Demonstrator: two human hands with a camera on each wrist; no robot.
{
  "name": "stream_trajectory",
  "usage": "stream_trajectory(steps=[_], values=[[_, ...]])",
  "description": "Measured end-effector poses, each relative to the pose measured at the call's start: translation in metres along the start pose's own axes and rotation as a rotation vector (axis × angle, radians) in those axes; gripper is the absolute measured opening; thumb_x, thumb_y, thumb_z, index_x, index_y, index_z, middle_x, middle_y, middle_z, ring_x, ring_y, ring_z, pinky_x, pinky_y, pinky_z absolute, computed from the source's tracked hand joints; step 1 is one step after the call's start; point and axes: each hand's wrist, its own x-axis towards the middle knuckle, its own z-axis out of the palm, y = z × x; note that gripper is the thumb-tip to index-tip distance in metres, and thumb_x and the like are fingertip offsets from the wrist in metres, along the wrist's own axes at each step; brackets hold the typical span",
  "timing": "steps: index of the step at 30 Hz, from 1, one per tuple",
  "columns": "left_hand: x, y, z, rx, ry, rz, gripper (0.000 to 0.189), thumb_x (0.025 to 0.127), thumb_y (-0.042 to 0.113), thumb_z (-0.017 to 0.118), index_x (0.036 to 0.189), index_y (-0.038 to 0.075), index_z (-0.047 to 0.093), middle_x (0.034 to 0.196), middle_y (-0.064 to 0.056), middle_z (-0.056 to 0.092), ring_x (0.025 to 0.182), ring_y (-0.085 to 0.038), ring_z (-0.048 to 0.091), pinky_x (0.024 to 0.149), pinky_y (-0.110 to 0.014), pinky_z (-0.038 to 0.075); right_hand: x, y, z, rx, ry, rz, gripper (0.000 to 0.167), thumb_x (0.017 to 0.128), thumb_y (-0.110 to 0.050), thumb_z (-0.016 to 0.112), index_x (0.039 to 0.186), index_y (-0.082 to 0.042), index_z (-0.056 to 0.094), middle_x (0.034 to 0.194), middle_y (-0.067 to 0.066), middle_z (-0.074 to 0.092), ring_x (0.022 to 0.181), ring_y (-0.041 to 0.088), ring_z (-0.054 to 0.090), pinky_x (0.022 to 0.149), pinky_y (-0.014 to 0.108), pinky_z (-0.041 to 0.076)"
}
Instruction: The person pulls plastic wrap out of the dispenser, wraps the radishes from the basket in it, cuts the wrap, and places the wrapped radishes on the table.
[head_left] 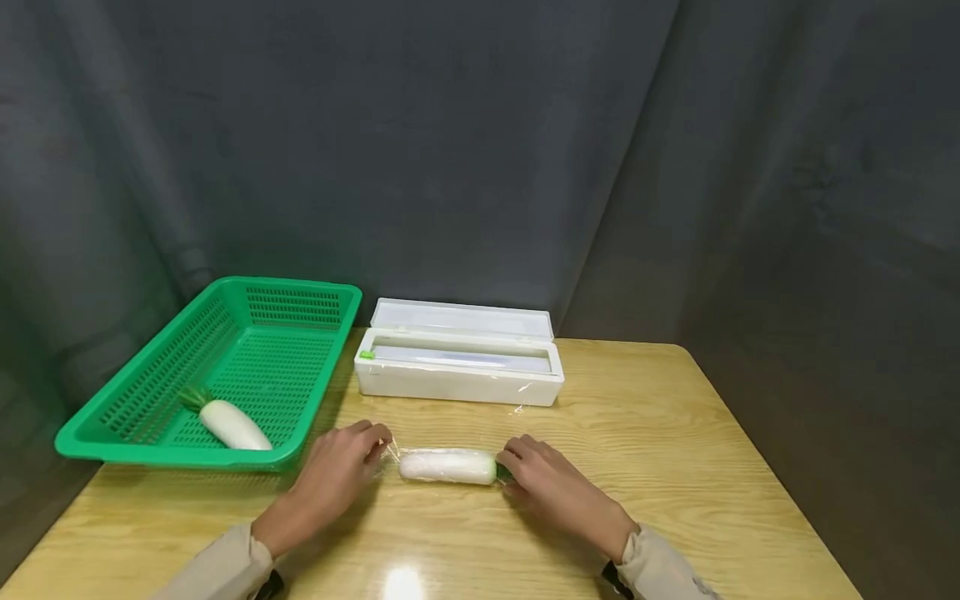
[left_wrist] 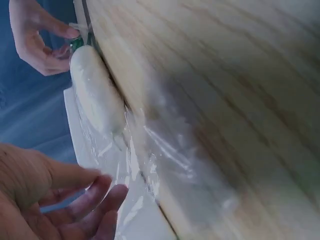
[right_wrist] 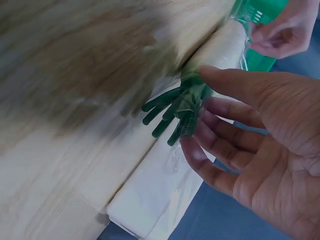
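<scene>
A white radish wrapped in clear cling film lies on the table between my hands. Its cut green stems point right and show through the film. My left hand pinches the film gathered off the radish's left end, thumb against forefinger. At the stem end, my right hand holds the wrapped radish, with the thumb on the stem base and bent fingers along the other side of the stems.
A white cling film dispenser box with its lid raised stands behind the radish, a green slider at its left. To the left is a green plastic basket holding another white radish. Dark curtains hang behind the wooden table.
</scene>
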Motion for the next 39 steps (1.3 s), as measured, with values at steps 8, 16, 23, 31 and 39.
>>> stream_trajectory(steps=[8, 16, 23, 31, 39], values=[[-0.001, 0.024, -0.002, 0.056, 0.130, 0.193, 0.035, 0.076, -0.010, 0.081, 0.104, 0.010, 0.073, 0.095, -0.002, 0.073, 0.083, -0.020, 0.071, 0.070, -0.036, 0.054, 0.002, 0.005, 0.004, -0.087, -0.005, -0.038, 0.030, 0.087, -0.012, 0.086, 0.112, -0.006, 0.071, 0.106, 0.002, 0.069, 0.092, 0.014, 0.060, 0.079, 0.029, 0.055], [-0.002, 0.029, 0.011, -0.036, -0.031, 0.190, 0.037, 0.080, 0.005, 0.088, 0.112, 0.014, 0.071, 0.109, -0.002, 0.072, 0.095, -0.021, 0.071, 0.075, -0.038, 0.056, 0.004, 0.014, 0.006, -0.086, 0.069, -0.075, 0.024, 0.087, -0.003, 0.083, 0.108, -0.005, 0.070, 0.102, 0.001, 0.068, 0.088, 0.014, 0.058, 0.076, 0.029, 0.053], [-0.006, 0.026, 0.018, -0.060, -0.176, 0.170, 0.045, 0.081, 0.007, 0.089, 0.121, 0.010, 0.068, 0.119, -0.008, 0.070, 0.103, -0.025, 0.071, 0.085, -0.043, 0.060, 0.003, 0.016, 0.006, -0.052, 0.008, -0.047, 0.024, 0.088, -0.001, 0.081, 0.110, -0.006, 0.070, 0.103, 0.001, 0.068, 0.088, 0.013, 0.057, 0.076, 0.027, 0.054], [-0.007, 0.017, 0.016, -0.024, -0.194, 0.215, 0.049, 0.076, 0.011, 0.092, 0.120, 0.008, 0.070, 0.117, -0.004, 0.071, 0.099, -0.022, 0.072, 0.082, -0.039, 0.061, 0.008, 0.014, 0.005, 0.050, -0.049, -0.037, 0.020, 0.093, -0.003, 0.077, 0.112, -0.007, 0.072, 0.109, 0.002, 0.072, 0.101, 0.015, 0.065, 0.088, 0.028, 0.057], [-0.001, 0.011, 0.020, -0.086, -0.215, 0.222, 0.047, 0.075, 0.013, 0.092, 0.117, 0.010, 0.071, 0.116, -0.003, 0.073, 0.099, -0.021, 0.072, 0.081, -0.038, 0.061, 0.011, 0.022, -0.002, 0.164, -0.112, -0.015, 0.023, 0.091, 0.001, 0.078, 0.111, -0.007, 0.075, 0.110, 0.004, 0.075, 0.104, 0.015, 0.069, 0.089, 0.029, 0.059]])
